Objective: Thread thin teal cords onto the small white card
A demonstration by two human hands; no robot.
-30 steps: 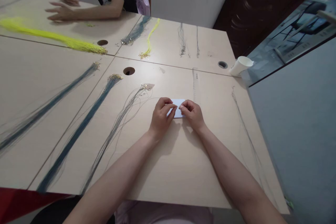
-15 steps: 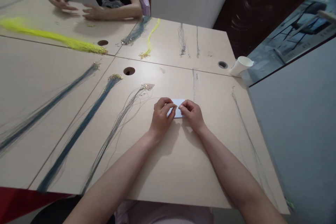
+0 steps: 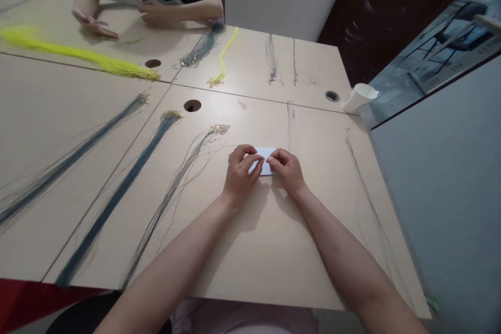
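My left hand (image 3: 241,173) is closed in a pinch over the left part of a small pale blue card (image 3: 265,169) on the table. My right hand (image 3: 288,171) pinches close beside it, over the card's right part, and the fingertips of the two hands almost meet. Whatever lies between the fingertips is too small to make out. To the left of my hands is a loose bundle of thin grey lines (image 3: 172,193) with small metallic hooks (image 3: 217,129) at its top, and one fine line runs from there toward my left hand.
Blue-green bundles (image 3: 129,185) lie to the left, yellow strands (image 3: 94,59) farther back. A clear ruler (image 3: 289,125) is beyond my hands, a white cup (image 3: 359,98) at the right edge. Across the table, a person's hand (image 3: 94,26) rests near the yellow strands.
Across the table, the person's two hands have moved apart, one lower toward the yellow strands, the other back to the right. My own hands have barely moved.
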